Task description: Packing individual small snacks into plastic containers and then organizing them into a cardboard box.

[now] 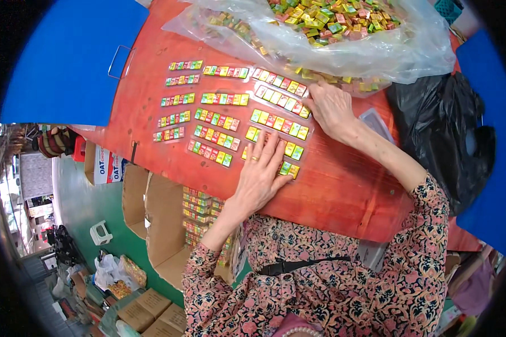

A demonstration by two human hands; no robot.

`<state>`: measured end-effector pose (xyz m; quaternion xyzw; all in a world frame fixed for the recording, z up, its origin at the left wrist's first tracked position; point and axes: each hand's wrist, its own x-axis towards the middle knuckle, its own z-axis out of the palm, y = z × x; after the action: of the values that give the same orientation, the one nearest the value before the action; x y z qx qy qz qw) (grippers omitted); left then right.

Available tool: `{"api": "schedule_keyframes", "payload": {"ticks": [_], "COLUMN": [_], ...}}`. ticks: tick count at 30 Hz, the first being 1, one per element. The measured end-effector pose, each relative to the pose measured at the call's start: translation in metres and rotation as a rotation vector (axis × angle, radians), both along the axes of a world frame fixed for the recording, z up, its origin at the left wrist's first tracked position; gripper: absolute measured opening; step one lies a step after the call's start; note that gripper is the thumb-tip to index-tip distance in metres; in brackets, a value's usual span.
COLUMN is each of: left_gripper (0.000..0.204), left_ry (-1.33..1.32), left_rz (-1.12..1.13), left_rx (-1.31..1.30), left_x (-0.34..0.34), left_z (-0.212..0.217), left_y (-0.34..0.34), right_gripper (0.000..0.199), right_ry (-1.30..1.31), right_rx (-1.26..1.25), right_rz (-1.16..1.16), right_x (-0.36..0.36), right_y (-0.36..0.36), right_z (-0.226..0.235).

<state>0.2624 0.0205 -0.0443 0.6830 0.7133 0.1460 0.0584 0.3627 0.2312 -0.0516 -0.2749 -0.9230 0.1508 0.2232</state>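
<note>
My hands are apart from each other. My left hand (258, 175) lies flat, fingers stretched (a ring (254, 158) on one of them), over the nearer packs (279, 124) of the right column, partly hiding them. My right hand (334, 112) has bent fingers at the right end of the far packs in that column; I cannot tell whether they grip anything.

The packs, each a row of small coloured blocks in clear plastic, lie in three columns on the red table (168, 168). The left and middle columns are untouched by either hand.

Beyond, at the far right, a clear bag (376, 59) holds a heap of loose blocks (334, 25). A black bag (433, 112) lies to the right of my right hand. At the near left, below the table edge, an open carton (163, 219) contains more packs (stacked). Further left, a pale stool (100, 232) stands on the green floor (87, 208).
</note>
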Motion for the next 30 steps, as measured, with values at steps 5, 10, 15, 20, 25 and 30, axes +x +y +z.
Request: {"api": "schedule_keyframes", "payload": {"ticks": [5,10,15,20,25,30], "left_gripper": [0.070,0.062,0.039,0.025,0.023,0.020], "left_ry": [0.047,-0.053,-0.182,-0.374,-0.011,0.148], "left_rz": [0.004,0.003,0.084,0.234,0.172,0.137], "left_rx": [-0.043,0.002,0.279,0.331,0.280,0.229], "left_x": [0.003,-0.008,-0.045,-0.086,-0.102,-0.107], "left_z": [-0.007,0.005,0.035,0.032,0.018,0.012], "left_y": [-0.003,0.006,0.057,0.115,0.146,0.155], "right_gripper": [0.023,0.019,0.025,0.025,0.023,0.024], "right_ry": [0.045,0.029,0.149,0.200,0.298,0.334], "right_rx": [-0.141,-0.403,-0.468,-0.446,-0.341,-0.169], "right_rz": [-0.006,0.015,0.116,0.078,-0.017,-0.046], "right_x": [-0.001,-0.003,-0.009,-0.021,-0.026,-0.018], "right_y": [-0.006,0.005,0.018,0.031,0.024,0.011], "right_z": [-0.006,-0.006,-0.009,-0.013,-0.015,-0.021]}}
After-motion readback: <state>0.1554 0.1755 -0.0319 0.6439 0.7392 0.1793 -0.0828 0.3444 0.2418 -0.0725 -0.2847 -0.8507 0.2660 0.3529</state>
